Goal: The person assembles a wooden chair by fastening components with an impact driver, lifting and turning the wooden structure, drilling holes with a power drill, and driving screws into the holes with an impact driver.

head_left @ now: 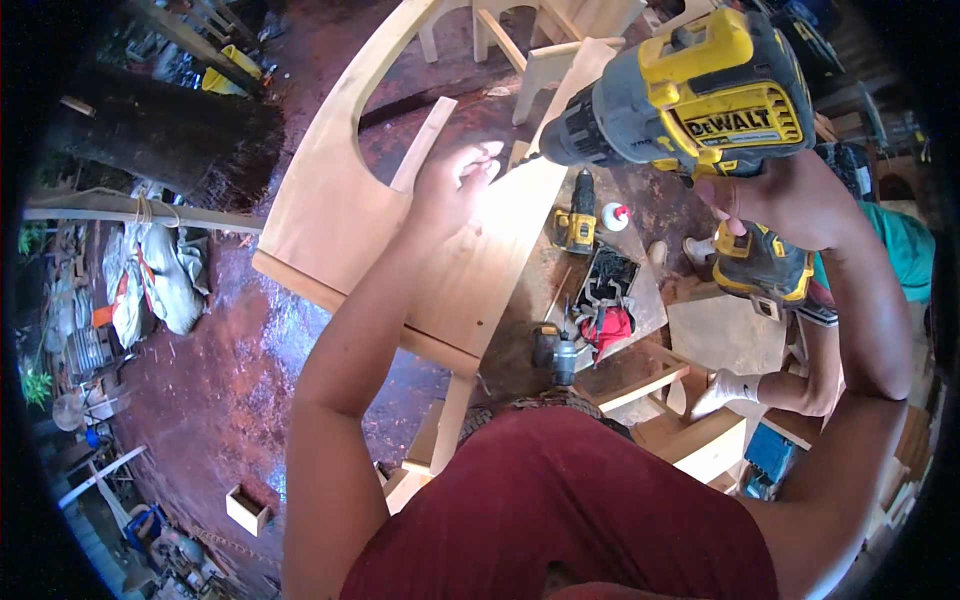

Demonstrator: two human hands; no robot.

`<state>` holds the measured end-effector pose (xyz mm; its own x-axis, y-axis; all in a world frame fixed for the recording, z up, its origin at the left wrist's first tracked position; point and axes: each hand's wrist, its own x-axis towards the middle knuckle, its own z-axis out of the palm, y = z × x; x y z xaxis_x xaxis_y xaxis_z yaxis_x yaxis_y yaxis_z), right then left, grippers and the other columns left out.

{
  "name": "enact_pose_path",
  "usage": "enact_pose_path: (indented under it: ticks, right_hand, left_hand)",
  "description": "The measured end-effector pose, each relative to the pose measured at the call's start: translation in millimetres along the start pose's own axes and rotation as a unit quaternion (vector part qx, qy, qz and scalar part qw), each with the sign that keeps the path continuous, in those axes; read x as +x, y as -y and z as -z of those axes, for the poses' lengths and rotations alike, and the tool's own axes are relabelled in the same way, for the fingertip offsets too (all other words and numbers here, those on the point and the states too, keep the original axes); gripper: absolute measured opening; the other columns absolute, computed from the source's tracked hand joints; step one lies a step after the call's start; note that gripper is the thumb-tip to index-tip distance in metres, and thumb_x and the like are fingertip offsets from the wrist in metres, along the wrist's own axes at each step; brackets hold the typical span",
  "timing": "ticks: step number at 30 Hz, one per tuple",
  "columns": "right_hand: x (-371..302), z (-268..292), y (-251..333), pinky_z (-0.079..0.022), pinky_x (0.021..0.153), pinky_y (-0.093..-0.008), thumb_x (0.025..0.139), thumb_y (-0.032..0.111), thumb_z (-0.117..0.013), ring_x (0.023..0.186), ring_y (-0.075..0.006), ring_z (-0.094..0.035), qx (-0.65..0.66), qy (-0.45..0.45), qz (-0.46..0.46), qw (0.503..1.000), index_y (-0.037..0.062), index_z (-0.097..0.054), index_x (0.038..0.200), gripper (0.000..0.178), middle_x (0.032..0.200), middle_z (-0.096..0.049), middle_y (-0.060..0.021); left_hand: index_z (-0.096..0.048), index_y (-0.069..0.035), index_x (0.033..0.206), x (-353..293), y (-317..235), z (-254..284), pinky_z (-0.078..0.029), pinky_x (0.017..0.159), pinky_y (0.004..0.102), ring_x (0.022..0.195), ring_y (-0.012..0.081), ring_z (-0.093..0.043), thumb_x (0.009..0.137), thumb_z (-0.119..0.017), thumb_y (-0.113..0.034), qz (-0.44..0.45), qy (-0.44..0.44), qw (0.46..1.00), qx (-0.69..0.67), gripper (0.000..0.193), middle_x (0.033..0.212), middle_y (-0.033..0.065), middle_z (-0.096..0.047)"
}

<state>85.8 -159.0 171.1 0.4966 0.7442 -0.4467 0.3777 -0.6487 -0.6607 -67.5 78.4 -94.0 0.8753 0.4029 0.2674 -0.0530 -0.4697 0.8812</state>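
Observation:
In my right hand (795, 200), wrapped round its handle, is a yellow and black cordless drill (690, 100). Its chuck and bit point left, over a pale wooden panel (450, 290) with a large curved cutout. Just left of the bit's tip, my left hand (455, 185) is over the panel with fingers curled together. Anything pinched in those fingers is too small to make out. The panel slants up from beside my lap, and a dark hole shows near its lower corner.
A second cordless drill (577, 220), a white bottle with a red cap (615, 216) and a black tray of tools (608, 275) lie right of the panel. Another person's leg (790, 385) is at right. Wooden frames (700, 440) stand below; white sacks (155, 275) hang at left.

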Motion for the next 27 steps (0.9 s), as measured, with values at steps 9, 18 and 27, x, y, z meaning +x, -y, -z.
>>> enact_pose_path:
  ticks: [9,18,27]
  right_hand:
    - [13,-8,35,-0.046,0.051,-0.0267,0.081,0.02,-0.067,0.054,-0.0103,-0.054,-0.098,0.043,0.028,0.994,0.0016,-0.063,0.1,0.026,0.069,-0.061,-0.0044]
    - [25,-17,50,-0.047,0.053,-0.0274,0.084,0.018,-0.066,0.055,-0.0102,-0.055,-0.185,0.066,-0.013,0.98,0.0029,-0.059,0.115,0.035,0.07,-0.06,-0.0039]
    - [25,-19,56,-0.047,0.054,-0.0271,0.083,0.016,-0.064,0.054,-0.0097,-0.053,-0.16,0.096,-0.01,0.982,0.0016,-0.06,0.11,0.031,0.067,-0.057,-0.0025]
  left_hand:
    - [-0.065,0.004,0.098,-3,-11,4,-0.052,0.052,0.028,0.069,0.0184,-0.066,0.078,-0.043,0.005,-0.013,0.102,0.993,-0.05,0.029,0.109,0.0129,-0.065]
    - [-0.067,0.001,0.09,-1,-11,3,-0.047,0.09,0.0384,0.099,0.03,-0.06,0.069,-0.045,0.008,-0.101,0.12,0.987,0.023,0.031,0.099,0.0147,-0.067]
    - [-0.067,0.001,0.083,-2,-3,1,-0.05,0.084,0.0376,0.094,0.0302,-0.061,0.067,-0.048,0.009,-0.133,0.096,0.986,0.012,0.026,0.094,0.0132,-0.066]
